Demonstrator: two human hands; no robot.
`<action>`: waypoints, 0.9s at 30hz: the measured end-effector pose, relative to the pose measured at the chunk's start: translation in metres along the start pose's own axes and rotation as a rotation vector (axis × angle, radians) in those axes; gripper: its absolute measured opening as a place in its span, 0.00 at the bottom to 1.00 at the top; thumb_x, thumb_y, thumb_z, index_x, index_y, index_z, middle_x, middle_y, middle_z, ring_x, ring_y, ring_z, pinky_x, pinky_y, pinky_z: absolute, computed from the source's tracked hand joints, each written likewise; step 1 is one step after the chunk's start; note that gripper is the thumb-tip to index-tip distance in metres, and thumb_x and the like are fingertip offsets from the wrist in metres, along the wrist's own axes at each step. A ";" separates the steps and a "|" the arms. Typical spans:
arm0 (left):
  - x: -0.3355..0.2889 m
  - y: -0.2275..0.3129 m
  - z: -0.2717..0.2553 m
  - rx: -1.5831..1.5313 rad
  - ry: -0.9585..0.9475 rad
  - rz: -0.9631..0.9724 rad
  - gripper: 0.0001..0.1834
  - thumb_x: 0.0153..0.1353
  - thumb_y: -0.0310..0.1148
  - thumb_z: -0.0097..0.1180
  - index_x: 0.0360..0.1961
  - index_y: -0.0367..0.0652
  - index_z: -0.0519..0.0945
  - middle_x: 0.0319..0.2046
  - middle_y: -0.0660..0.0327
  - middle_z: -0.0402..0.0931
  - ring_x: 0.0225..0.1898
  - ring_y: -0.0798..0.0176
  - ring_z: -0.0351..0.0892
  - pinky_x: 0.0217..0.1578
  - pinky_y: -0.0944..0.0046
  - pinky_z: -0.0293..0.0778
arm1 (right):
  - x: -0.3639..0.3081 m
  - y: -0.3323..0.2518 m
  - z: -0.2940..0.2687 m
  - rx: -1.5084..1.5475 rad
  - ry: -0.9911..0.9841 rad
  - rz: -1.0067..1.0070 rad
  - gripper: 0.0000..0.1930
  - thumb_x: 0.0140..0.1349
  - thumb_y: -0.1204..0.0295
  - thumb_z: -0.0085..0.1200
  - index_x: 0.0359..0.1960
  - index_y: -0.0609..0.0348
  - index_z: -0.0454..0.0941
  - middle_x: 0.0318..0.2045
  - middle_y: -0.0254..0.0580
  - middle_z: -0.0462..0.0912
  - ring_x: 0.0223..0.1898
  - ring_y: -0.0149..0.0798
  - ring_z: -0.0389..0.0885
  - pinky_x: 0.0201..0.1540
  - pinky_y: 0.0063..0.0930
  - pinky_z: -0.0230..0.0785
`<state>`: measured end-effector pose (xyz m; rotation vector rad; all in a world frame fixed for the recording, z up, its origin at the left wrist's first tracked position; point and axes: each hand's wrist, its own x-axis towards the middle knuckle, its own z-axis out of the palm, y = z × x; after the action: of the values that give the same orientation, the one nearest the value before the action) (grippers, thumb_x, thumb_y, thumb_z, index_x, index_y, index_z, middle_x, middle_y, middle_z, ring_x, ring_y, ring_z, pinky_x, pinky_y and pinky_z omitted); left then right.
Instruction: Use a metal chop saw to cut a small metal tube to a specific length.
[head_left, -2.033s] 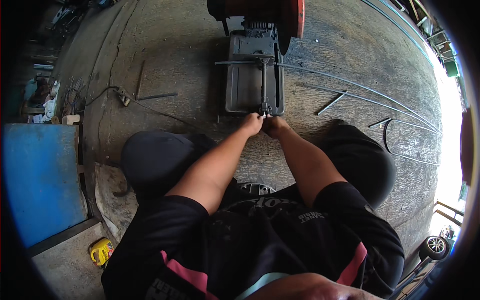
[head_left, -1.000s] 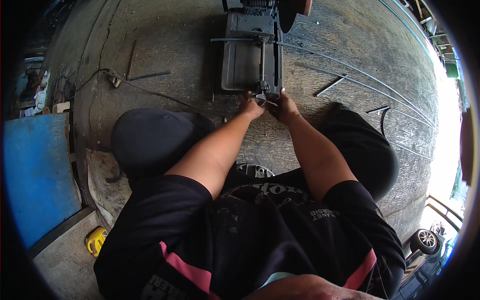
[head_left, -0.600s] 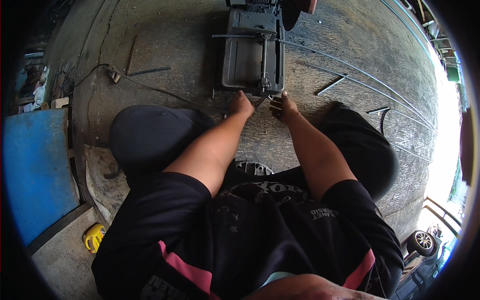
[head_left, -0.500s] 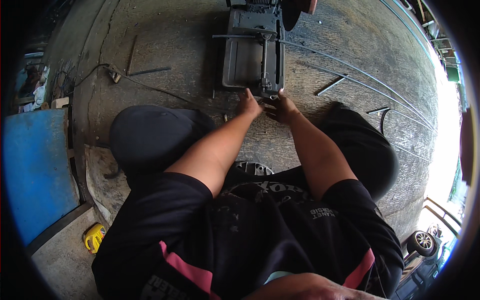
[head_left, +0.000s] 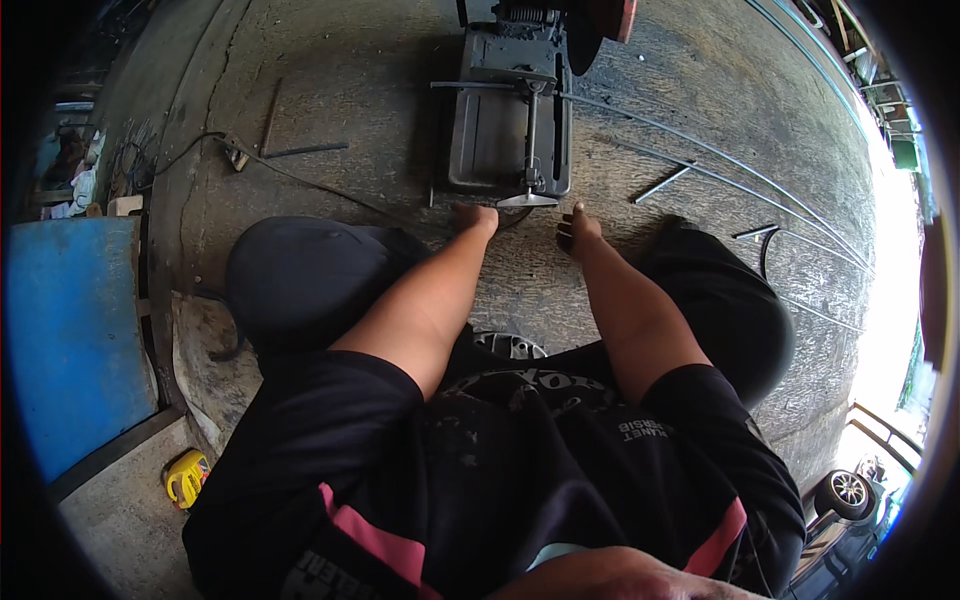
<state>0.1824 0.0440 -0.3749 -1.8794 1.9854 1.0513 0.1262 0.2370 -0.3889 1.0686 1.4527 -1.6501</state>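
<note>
A dark metal cut-off saw [head_left: 490, 150] lies on the floor ahead, its round disc [head_left: 583, 45] at the top right. Along its base runs a vise screw [head_left: 532, 130], ending near me in a pale crossbar handle [head_left: 528, 201]. A thin steel rod [head_left: 470, 85] lies across the base at the vise jaw. My left hand [head_left: 476, 216] is just left of the handle, fingers loosely bent and slightly blurred, nothing visible in it. My right hand [head_left: 580, 232] hangs right of the handle, thumb up and fingers apart, empty.
Long thin rods [head_left: 720, 165] stretch over the floor to the right, with a short bar [head_left: 663, 182] near them. A cable [head_left: 310, 182] and a dark rod [head_left: 308, 150] lie left. A blue panel [head_left: 75, 340] and a yellow container [head_left: 186, 477] are at far left.
My hands have come off the front end of the vise screw and moved apart, left hand leftward, right hand slightly down. The crossbar handle now shows plainly between them.
</note>
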 end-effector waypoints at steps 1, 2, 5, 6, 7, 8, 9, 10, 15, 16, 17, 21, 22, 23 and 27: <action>-0.008 -0.001 -0.003 0.107 0.018 0.123 0.41 0.53 0.36 0.61 0.66 0.44 0.56 0.63 0.37 0.57 0.61 0.37 0.66 0.58 0.46 0.68 | 0.002 0.001 -0.001 0.008 0.014 -0.007 0.28 0.70 0.45 0.44 0.49 0.60 0.75 0.40 0.49 0.80 0.36 0.48 0.79 0.36 0.41 0.75; -0.018 -0.002 -0.007 0.202 0.028 0.237 0.40 0.55 0.38 0.60 0.67 0.46 0.56 0.63 0.37 0.56 0.60 0.36 0.68 0.57 0.46 0.70 | 0.003 0.001 -0.001 0.002 0.015 -0.012 0.27 0.70 0.45 0.44 0.50 0.60 0.75 0.40 0.49 0.80 0.36 0.48 0.78 0.36 0.41 0.75; -0.055 -0.005 -0.024 0.374 -0.025 0.590 0.42 0.56 0.36 0.57 0.70 0.53 0.52 0.60 0.37 0.58 0.51 0.37 0.75 0.47 0.46 0.77 | 0.004 0.002 -0.001 -0.021 0.015 -0.018 0.27 0.70 0.46 0.44 0.52 0.59 0.75 0.40 0.48 0.80 0.35 0.48 0.78 0.35 0.41 0.75; -0.064 -0.007 -0.032 0.467 -0.028 0.789 0.44 0.55 0.36 0.58 0.70 0.54 0.50 0.59 0.37 0.58 0.50 0.38 0.76 0.46 0.45 0.77 | 0.003 0.003 0.000 -0.030 0.012 -0.012 0.27 0.70 0.46 0.43 0.53 0.59 0.74 0.40 0.49 0.80 0.35 0.48 0.79 0.36 0.41 0.75; -0.070 -0.007 -0.039 0.568 -0.023 0.975 0.46 0.54 0.37 0.60 0.71 0.55 0.48 0.58 0.37 0.59 0.50 0.38 0.76 0.46 0.44 0.77 | 0.002 0.003 0.002 -0.035 0.000 -0.008 0.27 0.70 0.46 0.43 0.54 0.58 0.74 0.41 0.49 0.80 0.36 0.49 0.79 0.36 0.41 0.76; -0.077 -0.006 -0.043 0.687 -0.104 1.006 0.52 0.57 0.37 0.58 0.74 0.59 0.36 0.60 0.33 0.58 0.45 0.36 0.79 0.42 0.45 0.78 | 0.000 0.003 0.003 -0.048 0.007 -0.001 0.27 0.70 0.46 0.43 0.54 0.58 0.74 0.41 0.49 0.80 0.36 0.49 0.79 0.36 0.41 0.76; -0.082 -0.007 -0.046 0.658 -0.164 0.923 0.54 0.57 0.38 0.59 0.74 0.60 0.33 0.60 0.32 0.58 0.45 0.36 0.79 0.42 0.45 0.78 | -0.002 0.003 0.004 -0.056 0.006 0.006 0.27 0.70 0.46 0.43 0.54 0.58 0.74 0.41 0.49 0.80 0.35 0.49 0.79 0.35 0.41 0.75; -0.087 -0.010 -0.047 0.631 -0.205 0.841 0.56 0.57 0.39 0.59 0.73 0.60 0.29 0.61 0.31 0.59 0.46 0.35 0.79 0.43 0.45 0.78 | -0.005 0.002 0.005 -0.063 0.005 0.012 0.27 0.70 0.46 0.43 0.54 0.58 0.73 0.41 0.49 0.80 0.35 0.49 0.79 0.35 0.41 0.75; -0.092 -0.019 -0.039 0.546 -0.219 0.699 0.62 0.58 0.43 0.60 0.71 0.56 0.17 0.53 0.35 0.72 0.46 0.37 0.80 0.44 0.45 0.78 | -0.017 -0.002 0.009 -0.053 0.011 0.020 0.27 0.70 0.46 0.44 0.52 0.58 0.74 0.41 0.49 0.81 0.35 0.49 0.80 0.35 0.42 0.75; -0.090 -0.020 -0.035 0.563 -0.257 0.691 0.59 0.58 0.43 0.60 0.72 0.57 0.23 0.52 0.37 0.72 0.46 0.38 0.79 0.44 0.45 0.77 | -0.018 -0.001 0.008 -0.053 -0.003 0.024 0.27 0.70 0.46 0.44 0.52 0.58 0.73 0.41 0.49 0.81 0.35 0.49 0.80 0.35 0.42 0.75; -0.088 -0.018 -0.030 0.579 -0.282 0.682 0.56 0.58 0.44 0.60 0.74 0.57 0.29 0.51 0.38 0.73 0.46 0.40 0.79 0.45 0.45 0.77 | -0.018 -0.001 0.006 -0.079 0.024 0.010 0.27 0.70 0.46 0.44 0.53 0.58 0.73 0.41 0.50 0.81 0.35 0.50 0.80 0.35 0.41 0.75; -0.072 -0.008 -0.017 1.208 -1.406 0.368 0.36 0.57 0.46 0.60 0.67 0.52 0.63 0.51 0.45 0.75 0.46 0.44 0.79 0.46 0.44 0.76 | -0.011 0.001 -0.006 -0.126 0.027 -0.016 0.28 0.70 0.46 0.45 0.53 0.59 0.73 0.40 0.51 0.81 0.34 0.49 0.81 0.33 0.40 0.75; -0.070 -0.006 -0.014 1.263 -1.503 0.375 0.32 0.57 0.47 0.60 0.63 0.51 0.71 0.52 0.47 0.76 0.46 0.44 0.79 0.46 0.44 0.75 | -0.008 -0.002 -0.008 -0.133 0.039 -0.018 0.27 0.70 0.46 0.45 0.53 0.60 0.73 0.40 0.51 0.81 0.33 0.49 0.81 0.32 0.40 0.75; -0.072 -0.011 -0.011 1.268 -1.400 0.447 0.27 0.57 0.47 0.59 0.57 0.49 0.77 0.52 0.48 0.77 0.46 0.45 0.80 0.46 0.43 0.75 | -0.007 -0.001 -0.011 -0.116 0.037 -0.017 0.27 0.69 0.46 0.45 0.52 0.60 0.73 0.39 0.51 0.81 0.32 0.48 0.80 0.31 0.40 0.75; -0.078 -0.019 -0.002 1.236 -1.081 0.986 0.19 0.56 0.46 0.61 0.46 0.48 0.83 0.36 0.48 0.81 0.42 0.50 0.82 0.41 0.47 0.78 | -0.004 -0.002 -0.013 -0.098 0.060 -0.040 0.26 0.70 0.47 0.46 0.50 0.61 0.73 0.39 0.49 0.81 0.33 0.48 0.80 0.29 0.40 0.74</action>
<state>0.2137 0.1051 -0.3328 0.3238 1.8772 0.4449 0.1285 0.2505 -0.3847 1.0480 1.5868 -1.5690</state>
